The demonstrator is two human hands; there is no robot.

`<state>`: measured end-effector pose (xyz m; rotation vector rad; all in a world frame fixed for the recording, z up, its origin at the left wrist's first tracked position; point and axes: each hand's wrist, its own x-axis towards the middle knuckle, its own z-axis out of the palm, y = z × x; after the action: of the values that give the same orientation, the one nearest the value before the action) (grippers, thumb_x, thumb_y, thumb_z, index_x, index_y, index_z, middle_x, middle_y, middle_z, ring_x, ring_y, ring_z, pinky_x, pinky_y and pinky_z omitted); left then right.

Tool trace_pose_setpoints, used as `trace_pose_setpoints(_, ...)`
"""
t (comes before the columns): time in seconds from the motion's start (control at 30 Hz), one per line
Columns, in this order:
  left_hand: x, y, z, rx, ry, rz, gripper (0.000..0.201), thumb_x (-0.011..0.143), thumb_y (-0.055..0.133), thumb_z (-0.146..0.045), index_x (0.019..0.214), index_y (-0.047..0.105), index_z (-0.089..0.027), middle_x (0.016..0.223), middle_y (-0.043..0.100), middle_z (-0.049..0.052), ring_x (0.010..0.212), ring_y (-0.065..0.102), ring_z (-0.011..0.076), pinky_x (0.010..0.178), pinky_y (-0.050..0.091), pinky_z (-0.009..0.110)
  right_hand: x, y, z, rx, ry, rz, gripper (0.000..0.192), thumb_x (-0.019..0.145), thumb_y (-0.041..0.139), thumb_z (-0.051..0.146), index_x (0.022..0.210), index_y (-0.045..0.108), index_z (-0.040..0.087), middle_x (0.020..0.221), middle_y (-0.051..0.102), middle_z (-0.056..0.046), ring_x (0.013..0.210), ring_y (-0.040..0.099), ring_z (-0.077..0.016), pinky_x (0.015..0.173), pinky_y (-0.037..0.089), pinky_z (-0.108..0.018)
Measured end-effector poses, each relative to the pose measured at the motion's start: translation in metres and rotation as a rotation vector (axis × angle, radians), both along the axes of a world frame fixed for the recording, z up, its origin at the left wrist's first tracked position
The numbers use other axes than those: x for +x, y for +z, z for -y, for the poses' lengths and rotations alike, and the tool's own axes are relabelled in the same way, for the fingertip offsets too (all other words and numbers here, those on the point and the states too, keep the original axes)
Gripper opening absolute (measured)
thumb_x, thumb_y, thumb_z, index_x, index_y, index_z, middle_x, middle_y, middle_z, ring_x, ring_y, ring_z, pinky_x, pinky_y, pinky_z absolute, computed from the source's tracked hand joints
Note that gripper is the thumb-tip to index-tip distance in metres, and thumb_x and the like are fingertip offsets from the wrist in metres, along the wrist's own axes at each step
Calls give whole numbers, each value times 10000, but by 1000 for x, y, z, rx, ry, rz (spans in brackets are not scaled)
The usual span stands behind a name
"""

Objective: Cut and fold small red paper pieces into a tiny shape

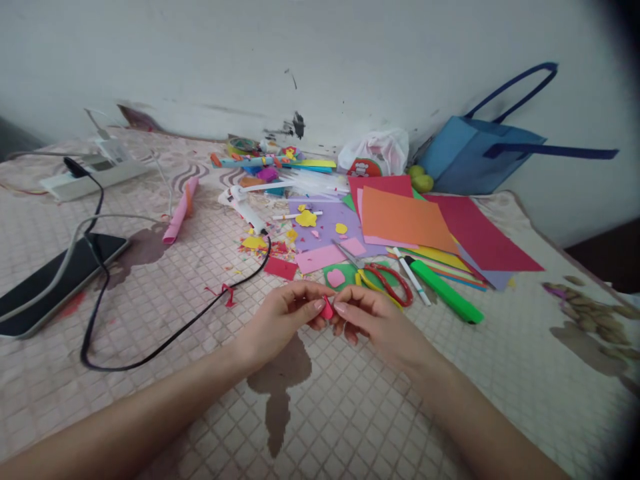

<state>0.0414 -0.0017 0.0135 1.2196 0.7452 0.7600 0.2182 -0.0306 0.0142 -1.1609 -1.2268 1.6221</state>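
Between the fingertips of both hands is a small red-pink paper piece (327, 309). My left hand (287, 313) pinches it from the left with thumb and fingers. My right hand (377, 320) is closed on its right side, thumb against the fingers. Just beyond the hands lie red-handled scissors (400, 283), with yellow handles beside them. A pink paper cutout (335, 278) rests on a green paper piece (327, 267). A red paper rectangle (281, 268) lies a little farther left.
A white glue gun (245, 208) trails a black cord (193, 325) across the left side. Coloured sheets (407, 220), a green cutter (447, 291) and a white marker (413, 277) lie to the right. A phone (60, 283) is at far left; a blue bag (470, 157) stands at the back.
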Motion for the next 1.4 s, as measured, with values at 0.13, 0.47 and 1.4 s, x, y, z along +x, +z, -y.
trace_pose_setpoints(0.13, 1, -3, 1, 12, 12, 17, 207, 836, 551, -171, 1037, 530, -128, 715, 564, -22, 636, 551, 88, 622, 448, 232, -1, -2, 0, -25, 0, -11, 128, 809, 608, 296, 785, 561, 179, 694, 599, 6, 586, 562, -95, 457, 387, -191)
trace_pose_setpoints(0.47, 0, -3, 2, 19, -15, -6, 94, 830, 564, -169, 892, 521, -114, 747, 555, -9, 647, 552, 85, 631, 455, 234, -1, -2, 0, -2, 7, 33, 110, 801, 596, 271, 751, 559, 180, 663, 578, 15, 564, 547, -89, 446, 398, -186)
trace_pose_setpoints(1.4, 0, -7, 6, 159, -35, -141, 208, 762, 660, -287, 866, 580, -126, 825, 618, 42, 743, 586, 138, 680, 479, 267, -7, -4, 4, 253, -43, 459, 116, 790, 553, 217, 691, 498, 196, 626, 508, 26, 530, 465, -96, 457, 370, -223)
